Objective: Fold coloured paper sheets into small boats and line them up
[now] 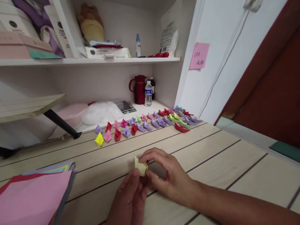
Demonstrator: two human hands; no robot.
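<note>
Left hand (128, 197) pinches pale yellow folded paper (141, 168) between thumb and fingers; right hand (172, 178) grasps the same piece, fingertips at its right side. Piece is between both hands, over the worktop (211, 168), well in from its far edge. Folded paper boats (117, 135), mixed colours, run in rows along that far edge. Paper stack (35, 197), pink sheet on top, lies toward near left corner.

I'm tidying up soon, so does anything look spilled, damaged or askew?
Nothing looks spilled, and I see no tear in the held yellow paper. Only the paper stack, at the near left of the table, looks askew: its sheets fan out unevenly.
</note>
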